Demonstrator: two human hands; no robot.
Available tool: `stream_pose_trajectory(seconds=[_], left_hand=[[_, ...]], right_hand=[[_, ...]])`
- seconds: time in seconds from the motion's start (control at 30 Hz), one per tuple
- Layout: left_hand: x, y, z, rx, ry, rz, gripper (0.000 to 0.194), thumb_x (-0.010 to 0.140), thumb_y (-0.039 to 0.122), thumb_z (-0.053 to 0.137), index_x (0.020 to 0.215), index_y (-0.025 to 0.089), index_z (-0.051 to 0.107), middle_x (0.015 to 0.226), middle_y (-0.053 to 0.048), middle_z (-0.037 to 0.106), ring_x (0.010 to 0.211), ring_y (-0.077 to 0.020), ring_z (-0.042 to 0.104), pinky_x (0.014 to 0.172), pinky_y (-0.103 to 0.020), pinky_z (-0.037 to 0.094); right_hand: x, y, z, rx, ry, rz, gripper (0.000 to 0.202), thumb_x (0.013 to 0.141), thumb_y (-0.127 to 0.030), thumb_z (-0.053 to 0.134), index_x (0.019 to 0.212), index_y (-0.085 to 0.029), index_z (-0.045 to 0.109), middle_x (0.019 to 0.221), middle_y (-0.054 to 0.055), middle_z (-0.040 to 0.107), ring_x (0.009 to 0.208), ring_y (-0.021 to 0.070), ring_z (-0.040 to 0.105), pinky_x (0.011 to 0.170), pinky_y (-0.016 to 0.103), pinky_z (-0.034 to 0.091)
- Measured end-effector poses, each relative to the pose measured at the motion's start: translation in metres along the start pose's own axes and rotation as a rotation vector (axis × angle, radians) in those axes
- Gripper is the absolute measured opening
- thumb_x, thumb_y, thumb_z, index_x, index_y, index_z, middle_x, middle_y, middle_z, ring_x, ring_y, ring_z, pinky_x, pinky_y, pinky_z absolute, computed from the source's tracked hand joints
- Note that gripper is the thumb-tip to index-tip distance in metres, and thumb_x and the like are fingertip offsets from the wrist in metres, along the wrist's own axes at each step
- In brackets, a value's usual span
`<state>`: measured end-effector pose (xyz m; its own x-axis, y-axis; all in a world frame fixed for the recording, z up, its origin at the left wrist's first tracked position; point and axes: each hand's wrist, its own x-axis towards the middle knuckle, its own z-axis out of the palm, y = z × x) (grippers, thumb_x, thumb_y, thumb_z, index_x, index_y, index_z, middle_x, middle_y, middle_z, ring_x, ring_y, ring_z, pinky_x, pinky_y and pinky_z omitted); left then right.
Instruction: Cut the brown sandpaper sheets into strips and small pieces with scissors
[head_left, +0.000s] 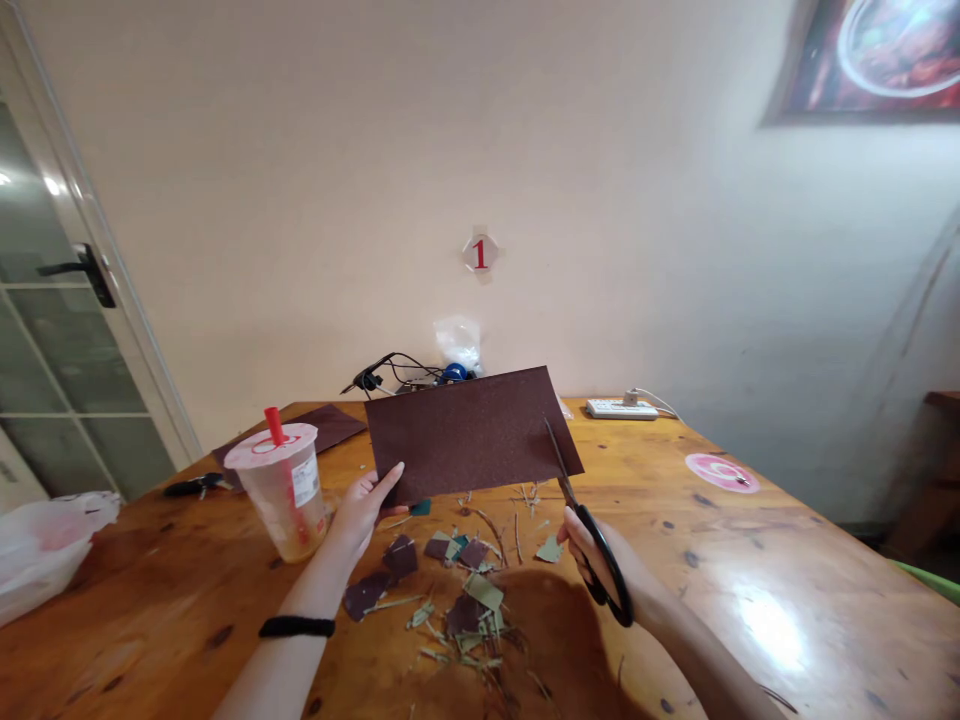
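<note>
Left grip (365, 512) is pinching a flat, dark brown, four-sided sheet (469, 435) near its lower-left corner. Right grip (636, 572) is grasping black-handled scissors (606, 550), a blade crossing the sheet's right part.

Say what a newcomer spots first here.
Probably the dark brown sheet held up mid-frame by the left hand, with black-handled scissors in the right hand at its right end. Next, the scraps strewn on the wooden table below, and the lidded plastic cup at left.

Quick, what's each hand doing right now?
Left hand: closed, pinching the dark brown sheet near its lower corner.
Right hand: closed, holding the black-handled scissors.
</note>
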<state>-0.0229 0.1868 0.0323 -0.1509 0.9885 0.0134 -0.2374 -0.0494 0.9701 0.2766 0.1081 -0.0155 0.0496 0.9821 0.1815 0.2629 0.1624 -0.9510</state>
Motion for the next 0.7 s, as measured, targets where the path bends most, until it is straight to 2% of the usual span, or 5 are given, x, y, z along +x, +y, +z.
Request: stream_pose_trajectory(seconds=[0.2, 0.33, 0.5, 0.6, 0.7], left_hand=[[0.005, 0.004, -0.001, -0.098, 0.164, 0.056, 0.014, 0.073, 0.008, 0.076, 0.071, 0.016, 0.065, 0.071, 0.004, 0.07, 0.054, -0.0086, 0.062, 0.043, -0.016, 0.056], [0.006, 0.006, -0.001, -0.124, 0.201, 0.066, 0.014, 0.081, 0.003, 0.066, 0.079, 0.018, 0.068, 0.081, 0.004, 0.071, 0.059, -0.0079, 0.064, 0.043, -0.014, 0.056], [0.002, 0.007, 0.003, -0.086, 0.117, 0.016, 0.014, 0.08, 0.004, 0.066, 0.078, 0.018, 0.07, 0.078, 0.003, 0.072, 0.056, -0.0094, 0.064, 0.04, -0.016, 0.055], [-0.003, 0.007, 0.005, -0.033, -0.005, -0.039, 0.009, 0.074, 0.008, 0.073, 0.076, 0.016, 0.072, 0.073, 0.002, 0.073, 0.055, -0.012, 0.064, 0.037, -0.018, 0.053], [-0.009, 0.008, 0.006, 0.023, -0.136, -0.095, 0.014, 0.064, 0.014, 0.083, 0.073, 0.013, 0.073, 0.065, -0.002, 0.073, 0.049, -0.0139, 0.062, 0.035, -0.018, 0.05]], right_hand=[[-0.008, -0.016, -0.007, 0.029, -0.129, 0.032, 0.057, 0.079, -0.077, 0.049, 0.076, -0.02, 0.051, 0.059, -0.005, 0.036, 0.049, 0.0099, 0.033, 0.041, 0.021, 0.028], [-0.007, -0.016, 0.0, 0.102, -0.076, 0.039, 0.059, 0.074, -0.079, 0.052, 0.067, -0.021, 0.044, 0.057, -0.005, 0.036, 0.046, 0.0095, 0.032, 0.038, 0.022, 0.026], [0.007, -0.021, -0.013, 0.189, 0.244, 0.008, 0.064, 0.071, -0.087, 0.04, 0.064, -0.024, 0.036, 0.05, -0.007, 0.032, 0.042, 0.0095, 0.029, 0.04, 0.023, 0.027], [0.013, -0.03, -0.035, 0.161, 0.404, -0.07, 0.062, 0.06, -0.08, 0.065, 0.058, -0.022, 0.042, 0.048, -0.004, 0.04, 0.046, 0.0118, 0.04, 0.046, 0.025, 0.033], [0.013, -0.036, -0.05, 0.18, 0.419, -0.132, 0.06, 0.06, -0.076, 0.069, 0.057, -0.022, 0.041, 0.046, -0.002, 0.044, 0.049, 0.0141, 0.047, 0.048, 0.026, 0.036]])
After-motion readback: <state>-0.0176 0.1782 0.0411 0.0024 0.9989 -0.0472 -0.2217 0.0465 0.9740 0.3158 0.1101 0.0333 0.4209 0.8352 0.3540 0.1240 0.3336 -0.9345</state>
